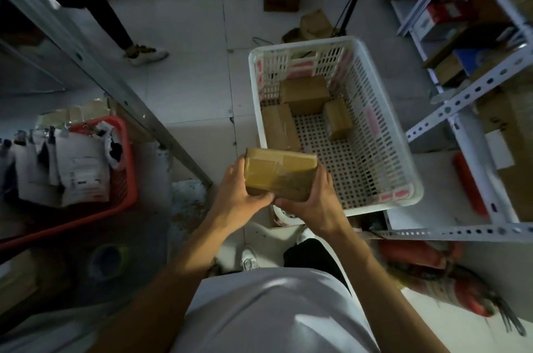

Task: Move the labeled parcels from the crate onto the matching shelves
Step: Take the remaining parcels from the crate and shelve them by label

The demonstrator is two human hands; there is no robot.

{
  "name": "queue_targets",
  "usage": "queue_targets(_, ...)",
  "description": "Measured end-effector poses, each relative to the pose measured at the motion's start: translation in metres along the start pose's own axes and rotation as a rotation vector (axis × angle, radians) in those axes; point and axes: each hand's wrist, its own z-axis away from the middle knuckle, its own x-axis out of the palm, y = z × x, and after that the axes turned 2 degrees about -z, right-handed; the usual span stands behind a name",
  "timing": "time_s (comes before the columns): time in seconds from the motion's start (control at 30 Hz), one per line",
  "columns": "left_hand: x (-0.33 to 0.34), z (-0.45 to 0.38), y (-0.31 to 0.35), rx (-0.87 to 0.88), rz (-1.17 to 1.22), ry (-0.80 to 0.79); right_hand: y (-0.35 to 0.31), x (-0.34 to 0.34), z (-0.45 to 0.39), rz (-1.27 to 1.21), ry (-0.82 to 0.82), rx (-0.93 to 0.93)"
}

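Both hands grasp one taped cardboard parcel (279, 176) above the near left corner of the white crate (409, 188) — the left hand (239, 196) wrapped round its left end, the right hand (311, 202) round its right. The sensible next move is to turn it until the label faces up, read it, then carry it level to the matching shelf (473, 84). No label shows on the visible faces — the dim light blurs the tape. Three more parcels (304, 93) lie at the crate's far end.

floor (187, 35): pale tiles | light: dim | red basket (127, 179): left
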Motion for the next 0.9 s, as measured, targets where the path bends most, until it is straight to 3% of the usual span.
queue_targets(0.3,0.001,-0.01,-0.007,-0.036,0.014,-0.005,-0.007,-0.004,-0.01,0.198,-0.091,0.01)
queue_targets(0.47,0.0,-0.009,-0.004,-0.023,0.055,-0.014,-0.016,-0.013,-0.025,0.631,-0.088,-0.307)
queue_targets(0.57,-0.001,-0.008,-0.001,-0.019,0.061,-0.016,-0.021,-0.014,-0.032,0.755,-0.127,-0.459)
queue_targets(0.73,0.001,-0.004,-0.004,-0.001,0.034,-0.05,-0.018,-0.021,-0.035,0.652,-0.058,-0.369)
queue_targets(0.9,0.014,0.001,-0.014,-0.015,-0.023,-0.188,0.016,-0.031,-0.025,0.171,0.191,-0.043)
